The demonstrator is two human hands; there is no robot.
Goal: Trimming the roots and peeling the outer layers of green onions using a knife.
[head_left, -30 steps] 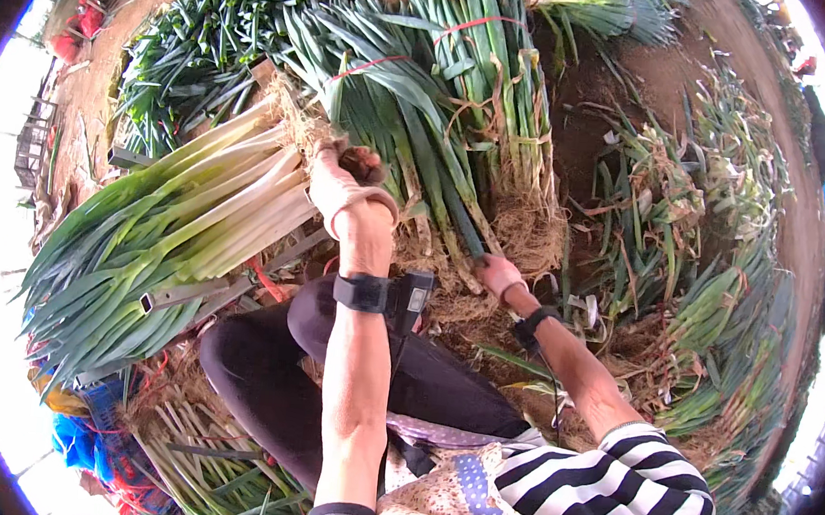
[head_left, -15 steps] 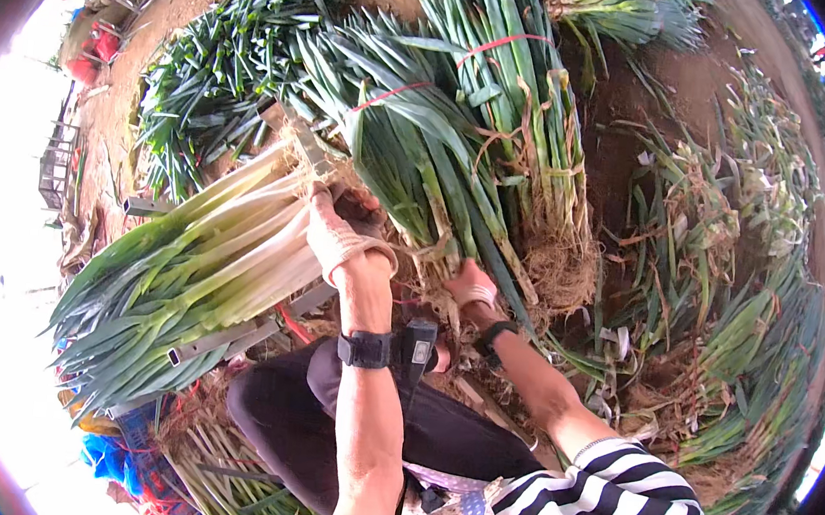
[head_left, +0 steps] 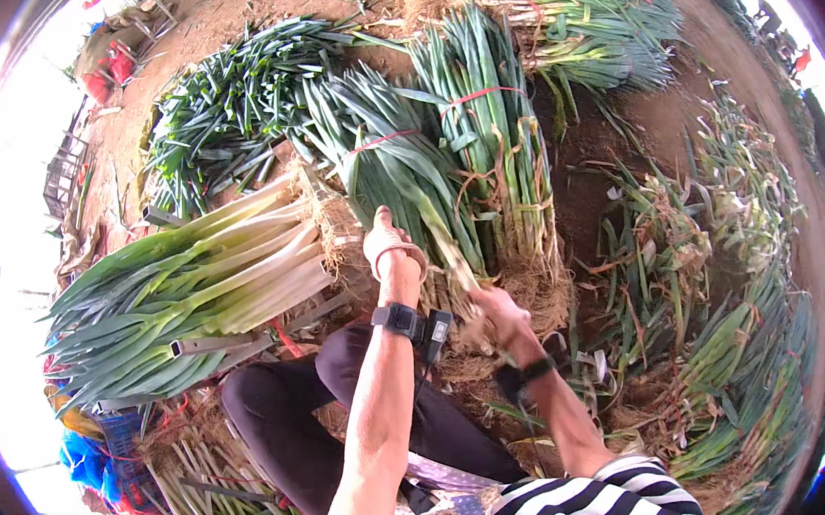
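Observation:
My right hand (head_left: 502,318) is closed round the pale lower end of a single leek (head_left: 447,251), near its roots. The leek slants up and left across a leek bundle (head_left: 383,142) tied with red string. My left hand (head_left: 391,243), in a light glove-like wrap, hovers at the lower left of that bundle; its fingers are mostly hidden, so whether it grips a leaf cannot be made out. Left of it, a row of cleaned leeks (head_left: 226,261) lies on a metal rack (head_left: 213,345), white ends and roots toward me.
Behind stand a second tied bundle (head_left: 497,128) and a heap of cut green tops (head_left: 234,109). More leeks (head_left: 599,29) lie at the far right. Wilted trimmings (head_left: 664,240) cover the ground on the right. My bent knees (head_left: 271,422) are below, with a blue bag (head_left: 91,460) at lower left.
My left hand has left the root ends of the cleaned leeks and moved right to the tied bundle. My right hand has pulled one leek up and slightly right from the bundle.

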